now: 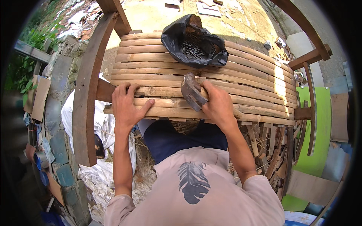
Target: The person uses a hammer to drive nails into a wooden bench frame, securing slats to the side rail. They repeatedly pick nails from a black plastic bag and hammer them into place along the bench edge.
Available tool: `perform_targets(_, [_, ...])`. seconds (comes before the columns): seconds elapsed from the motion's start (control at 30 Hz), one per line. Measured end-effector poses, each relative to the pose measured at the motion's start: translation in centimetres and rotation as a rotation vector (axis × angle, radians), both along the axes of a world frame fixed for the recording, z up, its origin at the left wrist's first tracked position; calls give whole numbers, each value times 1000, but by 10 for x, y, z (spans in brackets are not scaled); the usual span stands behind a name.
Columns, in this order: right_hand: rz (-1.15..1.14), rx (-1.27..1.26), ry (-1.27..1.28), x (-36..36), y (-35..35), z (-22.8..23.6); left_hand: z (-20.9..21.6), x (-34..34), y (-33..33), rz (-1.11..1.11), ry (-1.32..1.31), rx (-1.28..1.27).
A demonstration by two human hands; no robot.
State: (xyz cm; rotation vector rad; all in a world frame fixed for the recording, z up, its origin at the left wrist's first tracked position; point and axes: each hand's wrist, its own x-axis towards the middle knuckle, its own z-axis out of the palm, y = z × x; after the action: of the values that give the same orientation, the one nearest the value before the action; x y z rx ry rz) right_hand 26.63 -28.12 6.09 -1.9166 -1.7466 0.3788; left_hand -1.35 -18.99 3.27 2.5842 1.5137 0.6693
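Note:
My right hand (218, 102) is closed round the wooden handle of a hammer (193, 93). Its worn, dark metal head rests on or just above the front bamboo slats; the exact contact is hard to tell. At the left end of the bench, my left hand (126, 103) bends over a bamboo slat (162, 102), thumb on one side and fingers on the other, gripping it. Beyond the hammer, a black plastic bag (177, 52) with its mouth spread wide sits on the slatted bamboo bench (139, 57). Many loose nails (193, 49) lie inside the bag.
Dark wooden posts (85, 94) and an armrest frame (311, 101) bound the bench's sides. A block wall (62, 124) and white sacking (107, 173) are at left. Below right lie wood scraps (273, 150), beside a green panel (315, 128).

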Motion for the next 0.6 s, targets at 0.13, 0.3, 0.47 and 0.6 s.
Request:
perform_targets(0.13, [0,-12,48,5,10,8,-3,-1,1,10,-14,30])
perform_targets(0.3, [88,-25,-90,-2,11,0,0,-1,1,13,8,13])
perform_targets(0.47, [100,-10,-96,-6,11,1,-1,0,1,6,-13,-15])
perform_targets(0.6, [80,-35,-112,-5,13,-1,-1,-1,-1,14,-9,36])
